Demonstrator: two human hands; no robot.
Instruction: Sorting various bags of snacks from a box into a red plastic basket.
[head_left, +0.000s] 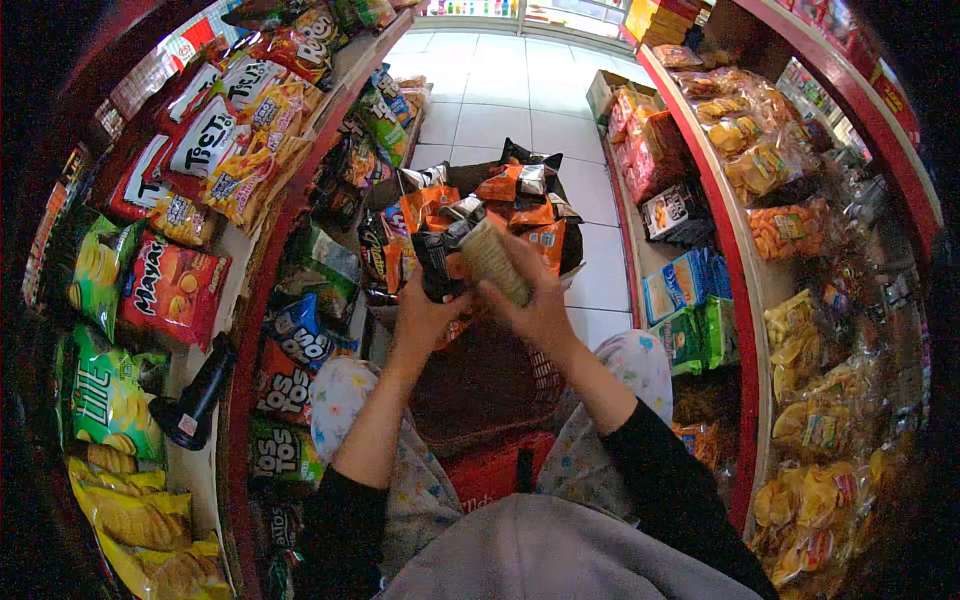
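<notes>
My right hand (536, 296) is closed around a small beige packet (495, 262), held over a brown box (576, 247) full of orange and black snack bags. Left of it, my left hand (427, 311) grips a dark snack bag (435, 266) at its lower end. Orange snack bags (427, 206) and a black and orange one (510, 184) lie heaped just beyond both hands. A dark brown surface, blurred, lies below my hands between my knees, with a perforated basket side (544, 371) at its right.
Red-edged shelves of snack bags (176, 289) stand on the left, with a black cylindrical object (196, 397) on one. On the right, shelves hold clear bags of chips (765, 165) and green packs (694, 337). White floor tiles (495, 82) run between them.
</notes>
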